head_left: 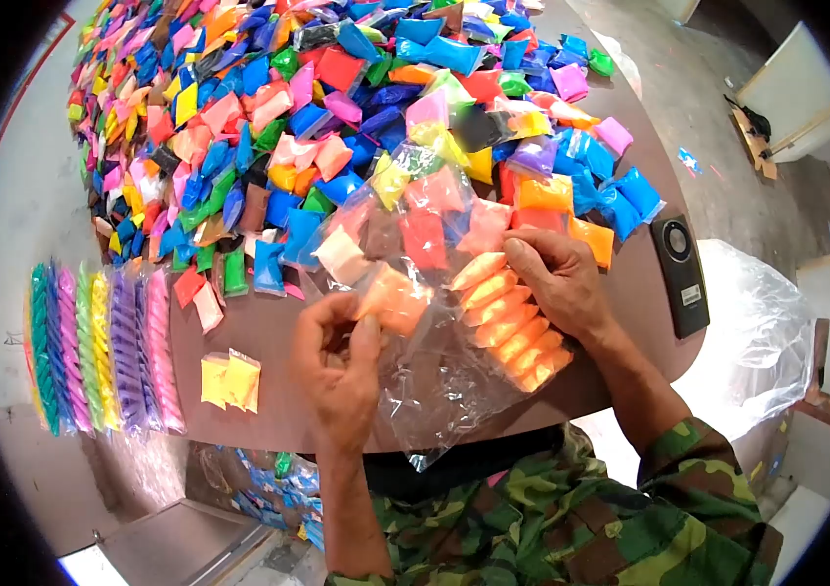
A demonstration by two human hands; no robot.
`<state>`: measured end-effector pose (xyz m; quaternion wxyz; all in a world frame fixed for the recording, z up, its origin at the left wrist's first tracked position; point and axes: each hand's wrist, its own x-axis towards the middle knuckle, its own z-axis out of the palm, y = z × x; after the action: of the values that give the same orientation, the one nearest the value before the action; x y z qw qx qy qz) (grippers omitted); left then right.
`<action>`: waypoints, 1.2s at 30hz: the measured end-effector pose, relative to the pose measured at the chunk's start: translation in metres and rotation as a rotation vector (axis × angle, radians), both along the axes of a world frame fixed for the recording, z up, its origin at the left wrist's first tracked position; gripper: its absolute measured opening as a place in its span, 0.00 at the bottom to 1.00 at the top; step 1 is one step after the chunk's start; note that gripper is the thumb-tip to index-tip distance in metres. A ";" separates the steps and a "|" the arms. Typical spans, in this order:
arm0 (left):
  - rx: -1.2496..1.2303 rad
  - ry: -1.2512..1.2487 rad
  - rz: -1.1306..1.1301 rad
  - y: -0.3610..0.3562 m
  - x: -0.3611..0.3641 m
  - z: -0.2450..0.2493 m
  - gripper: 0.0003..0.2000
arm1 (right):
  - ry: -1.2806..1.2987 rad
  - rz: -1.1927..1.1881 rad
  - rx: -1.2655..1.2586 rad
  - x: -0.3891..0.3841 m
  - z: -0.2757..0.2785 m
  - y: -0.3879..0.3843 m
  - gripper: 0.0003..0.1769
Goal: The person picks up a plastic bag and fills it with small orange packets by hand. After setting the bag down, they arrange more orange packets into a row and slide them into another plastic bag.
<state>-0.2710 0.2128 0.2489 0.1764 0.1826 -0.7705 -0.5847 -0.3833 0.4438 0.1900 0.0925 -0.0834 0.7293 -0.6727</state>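
Between thumb and fingers, my left hand (341,356) pinches a small orange packet (397,301) at its lower left corner. My right hand (563,283) is closed at the upper end of a clear plastic bag (439,376), thumb pressed against its edge. Inside that bag, a row of overlapping orange packets (512,322) lies along the right side, just below my right fingers. The upper part of the clear film spreads over red and pink packets (425,220) on the table. Two or three yellow-orange packets (231,381) lie left of my left hand.
A large heap of multicoloured packets (268,127) covers the far side of the brown table (268,420). Filled long bags (102,347), each mostly one colour, stand in a row at the left edge. A black phone-like device (681,273) lies at the right edge, beside clear plastic sheeting (752,317).
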 end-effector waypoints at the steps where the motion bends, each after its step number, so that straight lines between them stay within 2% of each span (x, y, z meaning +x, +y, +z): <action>1: 0.031 0.012 -0.023 0.004 -0.009 -0.002 0.12 | -0.009 -0.003 -0.003 0.000 0.000 0.000 0.14; 2: 0.090 0.000 -0.036 0.003 -0.016 -0.008 0.11 | -0.018 -0.005 -0.005 0.000 0.000 0.001 0.14; 5: -0.088 -0.022 -0.108 0.012 -0.033 -0.002 0.09 | 0.052 -0.017 0.014 -0.001 -0.007 0.001 0.15; 6: -0.165 -0.092 -0.061 0.020 -0.037 0.004 0.09 | 0.042 -0.015 0.020 -0.001 -0.007 0.001 0.15; 9: -0.112 -0.100 -0.111 0.023 -0.049 -0.015 0.10 | 0.018 -0.009 0.032 -0.001 -0.004 0.001 0.16; 12: -0.107 -0.112 -0.256 0.025 -0.056 -0.031 0.11 | 0.014 -0.009 0.025 -0.001 -0.003 0.001 0.16; 15: -0.136 -0.103 -0.304 0.024 -0.055 -0.026 0.10 | 0.035 -0.013 0.028 -0.002 -0.005 0.001 0.17; 18: -0.310 0.010 -0.366 0.018 -0.056 -0.028 0.10 | 0.054 -0.007 0.041 -0.002 -0.005 0.000 0.18; 21: -0.391 0.025 -0.369 0.016 -0.055 -0.026 0.10 | 0.059 -0.004 0.041 -0.002 -0.004 0.001 0.18; 24: -0.341 -0.038 -0.341 0.020 -0.055 -0.021 0.11 | 0.060 -0.001 0.039 -0.002 -0.003 0.001 0.17; 27: -0.518 0.121 -0.408 0.014 -0.063 -0.036 0.12 | 0.083 0.006 0.033 -0.003 -0.007 0.001 0.17; 30: -0.596 0.105 -0.377 0.017 -0.063 -0.037 0.12 | 0.099 0.009 0.024 -0.004 -0.008 0.001 0.16; 36: -0.564 0.123 -0.393 0.016 -0.055 -0.038 0.12 | 0.192 0.070 0.037 0.000 -0.004 0.001 0.14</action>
<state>-0.3259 0.2285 0.2113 0.1499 -0.0606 -0.9101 -0.3815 -0.3836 0.4445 0.1861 0.0471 -0.1713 0.7437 -0.6445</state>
